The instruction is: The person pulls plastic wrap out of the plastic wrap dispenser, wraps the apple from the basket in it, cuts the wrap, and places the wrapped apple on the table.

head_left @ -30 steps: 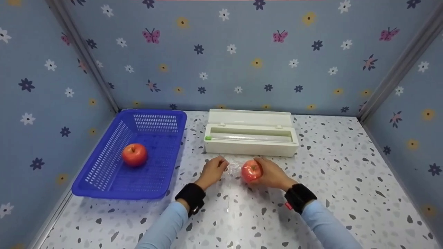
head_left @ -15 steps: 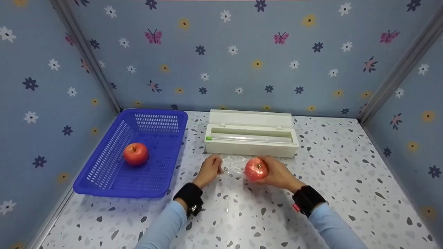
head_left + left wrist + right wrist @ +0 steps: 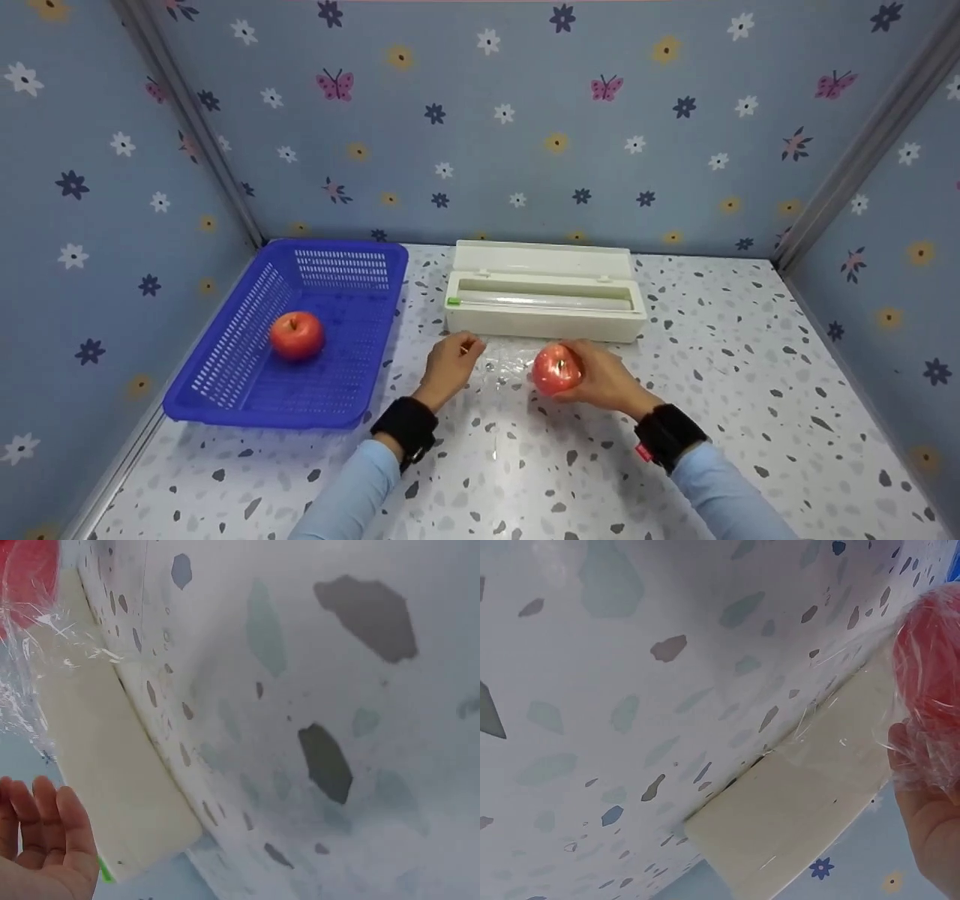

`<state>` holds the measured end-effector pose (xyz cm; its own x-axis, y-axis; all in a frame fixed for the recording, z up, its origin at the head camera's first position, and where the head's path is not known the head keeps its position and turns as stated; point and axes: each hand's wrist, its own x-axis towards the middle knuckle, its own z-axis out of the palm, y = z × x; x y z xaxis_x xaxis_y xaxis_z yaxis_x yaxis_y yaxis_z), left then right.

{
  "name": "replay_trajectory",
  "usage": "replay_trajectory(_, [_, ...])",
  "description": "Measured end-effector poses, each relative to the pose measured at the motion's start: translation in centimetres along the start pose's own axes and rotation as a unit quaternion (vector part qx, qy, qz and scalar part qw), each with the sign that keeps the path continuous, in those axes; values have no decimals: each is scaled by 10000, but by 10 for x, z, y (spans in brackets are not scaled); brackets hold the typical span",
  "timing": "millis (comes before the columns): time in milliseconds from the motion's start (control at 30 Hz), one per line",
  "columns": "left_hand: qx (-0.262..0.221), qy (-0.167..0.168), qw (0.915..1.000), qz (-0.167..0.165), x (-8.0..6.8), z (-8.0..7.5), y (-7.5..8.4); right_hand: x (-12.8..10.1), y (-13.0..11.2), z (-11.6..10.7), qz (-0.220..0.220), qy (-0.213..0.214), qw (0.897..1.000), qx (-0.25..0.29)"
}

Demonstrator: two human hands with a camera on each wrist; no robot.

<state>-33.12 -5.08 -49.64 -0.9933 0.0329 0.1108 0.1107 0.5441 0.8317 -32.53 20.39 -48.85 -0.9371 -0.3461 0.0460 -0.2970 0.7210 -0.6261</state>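
Observation:
In the head view my right hand (image 3: 604, 379) grips a red apple (image 3: 556, 370) above the table, with clear plastic wrap around it. The right wrist view shows the crinkled wrap (image 3: 937, 742) between fingers and apple. A loose tail of the wrap (image 3: 504, 361) stretches left from the apple. My left hand (image 3: 448, 367) is just left of that tail, fingers loosely bent. In the left wrist view a gap separates those fingers (image 3: 73, 817) from the wrap (image 3: 45, 682), and nothing shows in them; the thumb is out of sight there.
Behind the hands stands a white wrap dispenser box (image 3: 544, 324), lid (image 3: 544, 259) raised, a roll (image 3: 544, 301) inside. At left, a blue basket (image 3: 259, 416) contains another red apple (image 3: 297, 336). Flowered panels enclose the speckled table (image 3: 720, 390) at the back and sides.
The right hand has carried the apple slightly right, drawing out the wrap tail. The left hand has shifted left, and its fingers have come away from the wrap.

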Motion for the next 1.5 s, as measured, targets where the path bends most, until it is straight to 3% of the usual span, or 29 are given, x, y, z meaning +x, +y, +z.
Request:
replay_trajectory(100, [487, -304, 9978, 318, -3, 2, 9, 2, -2, -1, 65, 51, 10000, -18])
replay_trajectory(200, [723, -489, 9958, 279, -5, 5, 12, 2, -4, -2, 52, 136, 9999, -40])
replay_trajectory(400, [-113, -674, 9969, -395, -5, 9, 9, 1, -2, 0, -3, 206, 9997, -88])
replay_trajectory(600, [-665, -506, 9953, -489, -3, 12, 4, 0, -1, 1, -4, 211, 9998, 43])
replay_trajectory(733, [-690, -344, 9956, -539, -4, 15, 0, -2, 1, -1, 46, 256, 9996, 67])
replay_trajectory(833, [-643, -495, 9941, -715, -6, 18, -2, -2, 1, -1, 84, 266, 9995, 127])
replay_trajectory(967, [-957, -760, 9886, -877, -8, 23, -2, 0, -1, -1, 145, 193, 9995, 186])
replay_trajectory(1067, [-1284, -723, 9851, -892, -7, 27, -3, 0, -1, -1, 185, 140, 9995, 200])
replay_trajectory(1200, [-1350, -443, 9849, -991, -4, 30, -3, 0, 1, 0, 156, 198, 9995, 207])
replay_trajectory(1367, [-1273, -48, 9897, -658, -1, 33, -4, -1, 1, -1, 63, 248, 9995, 194])
replay_trajectory(1500, [-1595, -47, 9864, -404, 2, 35, -5, -3, 0, 0, -24, 152, 9997, 192])
